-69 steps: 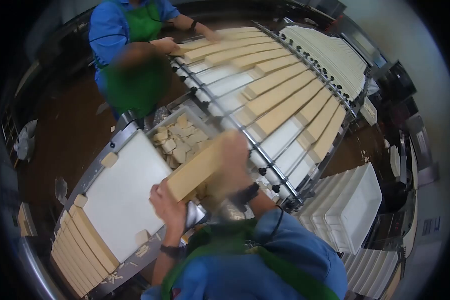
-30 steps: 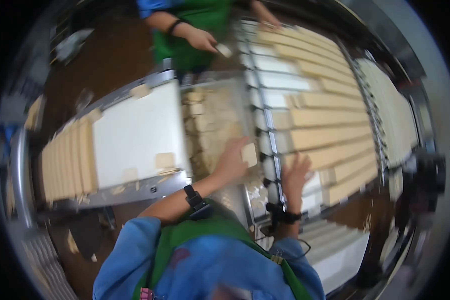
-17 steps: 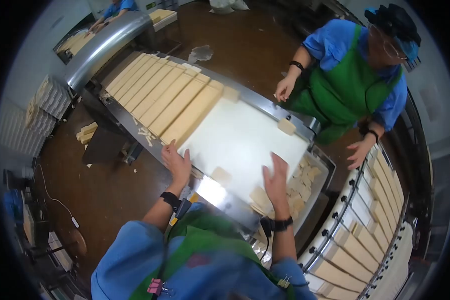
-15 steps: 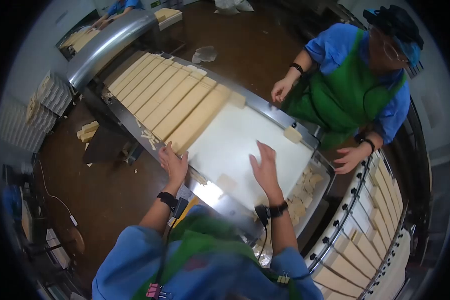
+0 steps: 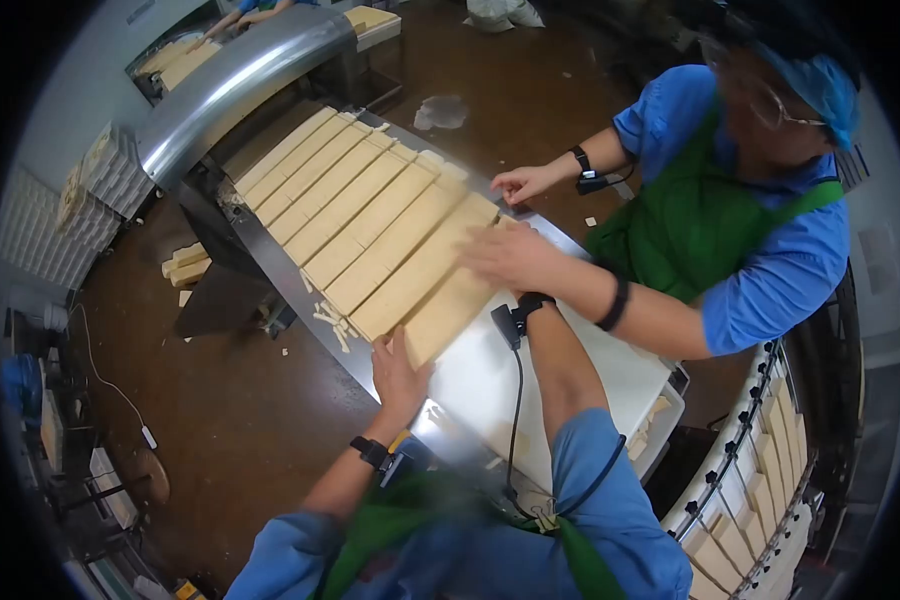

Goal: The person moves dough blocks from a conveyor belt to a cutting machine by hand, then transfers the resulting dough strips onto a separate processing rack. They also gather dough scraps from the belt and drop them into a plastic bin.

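My left hand (image 5: 400,376) is at the near end of the closest pale yellow slab (image 5: 448,318), its fingers apart and touching the end edge. My right arm reaches across the white belt (image 5: 495,385) toward the slab's far end. A co-worker's forearm and blurred hand cover most of my right hand, so its fingers are hidden. Several more long, flat slabs (image 5: 345,205) lie side by side up the conveyor, toward a curved metal hood (image 5: 250,85). What the slabs are made of cannot be made out for certain.
A co-worker in a green apron (image 5: 670,205) leans in from the right, one hand at the conveyor's far rail. Small scraps (image 5: 332,322) lie along the near metal edge. A curved rack (image 5: 745,470) of slabs stands right; stacked white trays (image 5: 40,235) stand left.
The slabs now reach farther down the belt toward me. My right hand has moved up to the far side, and the co-worker's arm has come across over it. My left hand has shifted right.
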The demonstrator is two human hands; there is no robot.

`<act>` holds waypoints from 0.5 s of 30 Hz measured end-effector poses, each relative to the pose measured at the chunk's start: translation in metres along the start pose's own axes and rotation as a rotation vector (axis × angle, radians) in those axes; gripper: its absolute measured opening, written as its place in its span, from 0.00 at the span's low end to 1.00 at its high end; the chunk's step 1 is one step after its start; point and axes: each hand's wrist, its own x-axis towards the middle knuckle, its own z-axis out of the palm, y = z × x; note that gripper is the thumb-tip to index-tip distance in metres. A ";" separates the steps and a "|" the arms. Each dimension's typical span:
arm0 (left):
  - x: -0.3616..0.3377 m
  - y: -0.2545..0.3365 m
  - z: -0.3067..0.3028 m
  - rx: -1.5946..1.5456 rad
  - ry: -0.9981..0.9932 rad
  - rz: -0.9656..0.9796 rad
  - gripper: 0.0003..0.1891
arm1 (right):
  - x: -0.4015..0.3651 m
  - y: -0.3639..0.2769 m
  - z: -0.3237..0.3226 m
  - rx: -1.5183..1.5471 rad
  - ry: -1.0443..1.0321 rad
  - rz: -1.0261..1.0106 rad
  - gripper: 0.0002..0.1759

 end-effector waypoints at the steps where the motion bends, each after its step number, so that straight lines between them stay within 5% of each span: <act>1: 0.000 0.002 -0.001 0.009 -0.029 -0.027 0.47 | 0.020 -0.081 -0.061 -0.577 -0.318 -0.347 0.27; 2: 0.001 0.004 0.002 0.000 -0.027 -0.027 0.47 | 0.023 -0.083 -0.055 -0.584 -0.325 -0.346 0.27; 5: 0.007 0.013 0.000 0.067 -0.061 -0.049 0.48 | 0.007 -0.083 -0.022 -0.403 0.190 0.666 0.26; 7: 0.010 0.022 -0.003 0.106 -0.109 -0.131 0.48 | -0.009 -0.053 0.005 -0.217 0.407 0.818 0.27; 12: 0.004 0.028 0.007 0.104 -0.167 0.003 0.45 | -0.131 0.028 0.087 -0.739 0.931 0.452 0.29; 15: -0.015 0.048 0.011 0.087 -0.299 0.172 0.46 | -0.205 -0.072 0.049 -0.500 1.050 0.642 0.31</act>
